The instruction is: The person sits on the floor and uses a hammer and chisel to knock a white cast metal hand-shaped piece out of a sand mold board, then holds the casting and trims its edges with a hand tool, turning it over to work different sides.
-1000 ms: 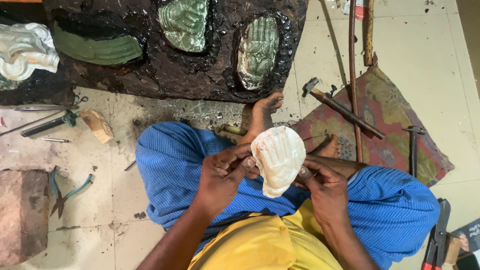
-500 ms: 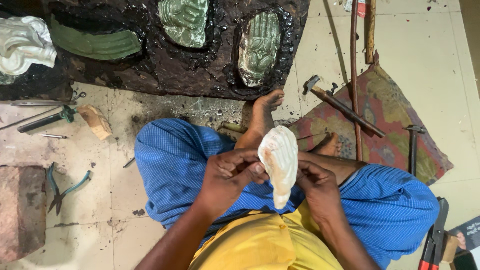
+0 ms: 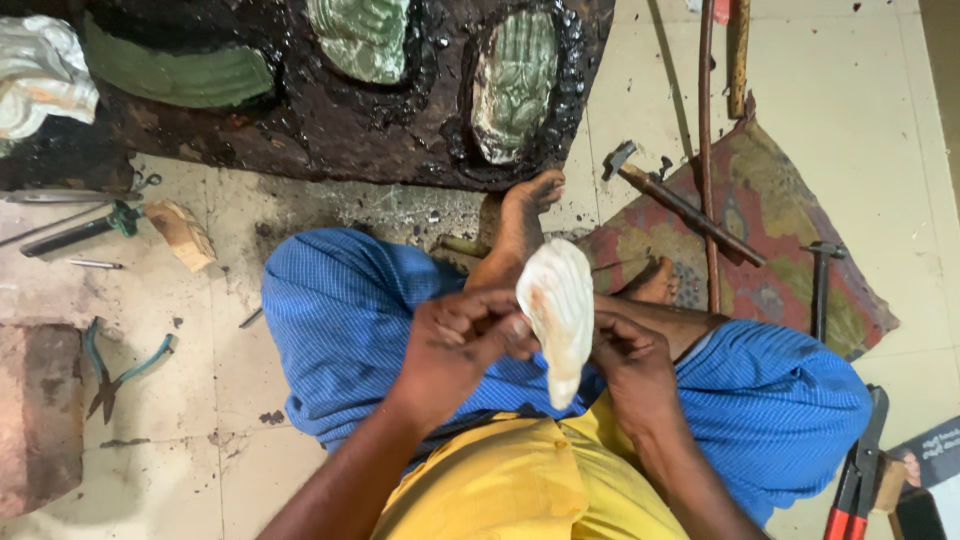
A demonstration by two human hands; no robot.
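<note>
— Where was the white cast piece (image 3: pixel 558 315)?

— Held edge-on over the lap, above the blue cloth (image 3: pixel 340 320), between both hands. The left hand (image 3: pixel 455 345) was clamped on its left face, fingers curled against it; the right hand (image 3: pixel 630 365) gripped the right edge from behind.

— Which step did that look like?

— By my reading, turning and inspecting the piece — feeling its surface. The next move would call for a steady two-handed grip, since it looked thin and brittle.

— And around it?

— A bare foot (image 3: pixel 520 215) just beyond, then the dark pitch slab (image 3: pixel 330 130) on the far floor with a green hand-shaped relief (image 3: pixel 513 85) set in it. To the right, a hammer (image 3: pixel 680 200) lay on a patterned mat (image 3: pixel 790 240); to the left, pliers (image 3: pixel 115 365) on the floor — well apart from the hands.
</note>
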